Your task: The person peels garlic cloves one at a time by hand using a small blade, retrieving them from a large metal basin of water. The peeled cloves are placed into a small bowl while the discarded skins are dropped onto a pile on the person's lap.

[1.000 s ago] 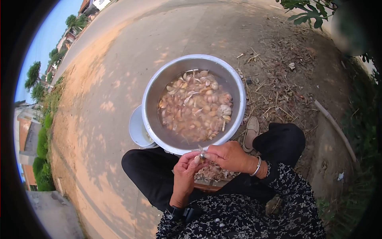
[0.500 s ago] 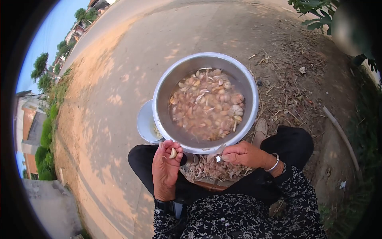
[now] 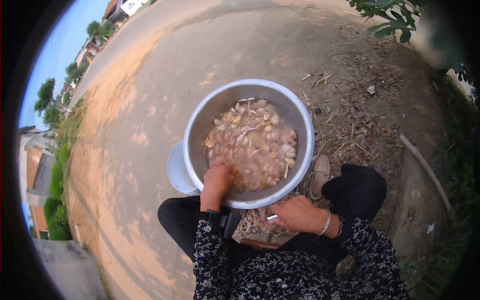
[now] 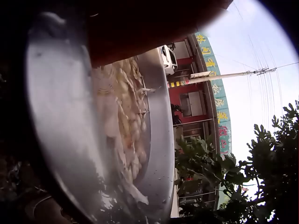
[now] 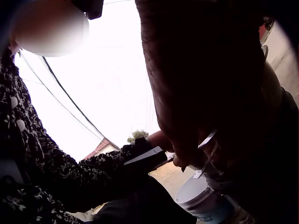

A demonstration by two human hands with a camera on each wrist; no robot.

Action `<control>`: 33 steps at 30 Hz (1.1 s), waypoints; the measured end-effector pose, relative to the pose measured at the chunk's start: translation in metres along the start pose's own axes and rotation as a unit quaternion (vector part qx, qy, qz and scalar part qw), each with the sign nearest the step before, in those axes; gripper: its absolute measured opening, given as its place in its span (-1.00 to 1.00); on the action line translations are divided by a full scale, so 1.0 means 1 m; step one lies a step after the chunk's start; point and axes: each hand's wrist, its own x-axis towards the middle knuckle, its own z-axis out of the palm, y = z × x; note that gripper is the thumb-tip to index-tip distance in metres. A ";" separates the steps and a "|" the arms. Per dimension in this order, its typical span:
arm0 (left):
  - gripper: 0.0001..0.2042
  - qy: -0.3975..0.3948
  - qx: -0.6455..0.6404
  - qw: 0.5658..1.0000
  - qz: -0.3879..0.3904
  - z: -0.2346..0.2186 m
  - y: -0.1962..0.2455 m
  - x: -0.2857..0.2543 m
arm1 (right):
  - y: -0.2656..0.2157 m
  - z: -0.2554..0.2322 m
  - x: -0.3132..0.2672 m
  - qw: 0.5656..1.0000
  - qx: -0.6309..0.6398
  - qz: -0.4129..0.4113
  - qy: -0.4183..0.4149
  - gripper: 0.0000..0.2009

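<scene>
A wide metal basin (image 3: 310, 131) holds water and many garlic cloves (image 3: 255, 137). My left hand (image 3: 218, 181) dips over its near rim into the garlic, fingertips hidden there. The left wrist view shows the basin wall (image 4: 60, 102) close by, cloves (image 4: 133, 135) behind it. My right hand (image 3: 299, 215) stays in front of the rim, above the lap, and grips a small shiny metal blade (image 3: 271, 217). In the right wrist view that hand (image 5: 201, 74) is dark against the sky, and a thin bright edge (image 5: 208, 138) shows by its fingers.
A white bucket (image 3: 176, 165) stands against the basin's left side. Garlic skins (image 3: 255, 223) lie in a heap between the legs, below the rim. Dry leaves and straw (image 3: 357, 100) and a stick (image 3: 425, 167) lie on the right.
The left hand first worked at a clove beside the right hand, then moved left with a peeled clove in it. Now it reaches into the basin, that clove out of sight. The right hand keeps the blade.
</scene>
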 end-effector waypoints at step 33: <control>-0.85 -0.038 -0.754 0.650 -0.090 -0.009 0.054 -0.070 | -0.009 -0.022 0.021 0.946 0.101 0.030 0.308 -0.83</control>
